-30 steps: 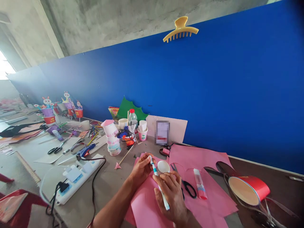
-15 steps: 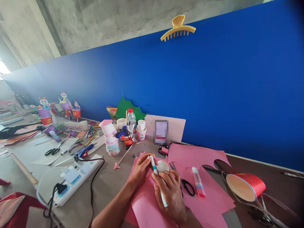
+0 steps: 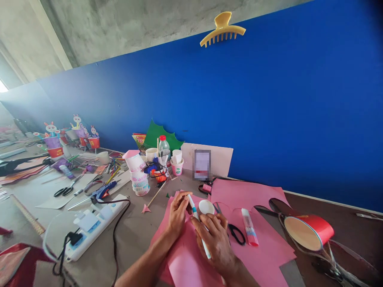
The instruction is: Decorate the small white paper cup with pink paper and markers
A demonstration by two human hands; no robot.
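This looks like a craft workshop: a long grey table (image 3: 98, 239) is strewn with pink paper (image 3: 263, 239), scissors (image 3: 236, 234), a glue stick (image 3: 249, 228) and, left of centre, a blue glue gun (image 3: 104, 191). Rabbit-faced paper cups (image 3: 54, 145) stand at the left of the frame. Bare concrete (image 3: 119, 28) shows along the top, above a blue partition (image 3: 269, 99).

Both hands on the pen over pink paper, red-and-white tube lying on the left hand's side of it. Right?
Not quite: the head view shows the red-and-white tube on the right hand's side of the pen. The rest holds: both hands on the pen, pink paper below.
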